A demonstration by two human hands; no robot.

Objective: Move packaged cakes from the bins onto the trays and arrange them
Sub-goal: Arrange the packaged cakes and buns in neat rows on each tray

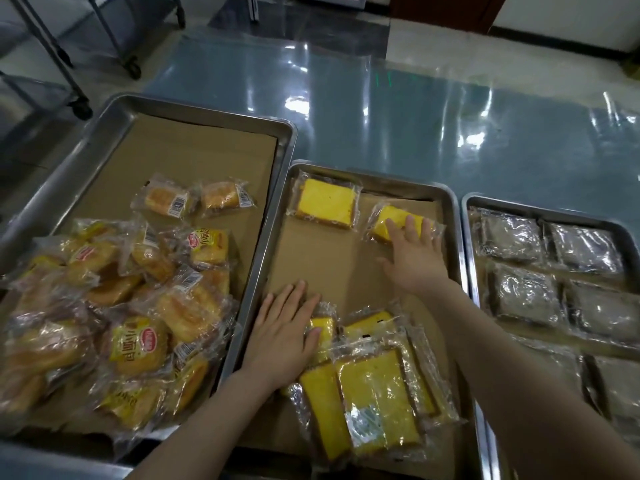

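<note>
The right hand (414, 252), fingers flat, presses a cake (383, 220), which should slide level with the slice (325, 202) leftward. The left hand (282, 329) lies flat on the pile (374, 379).

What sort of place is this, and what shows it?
Probably a bakery or food-packing workroom: paper-lined steel trays, piles of wrapped cakes, and wheeled metal racks behind.

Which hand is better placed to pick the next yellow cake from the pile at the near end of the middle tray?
Left: the left hand lies against the pile of yellow cakes, while the right hand is stretched away, fingers on a far cake.
</note>
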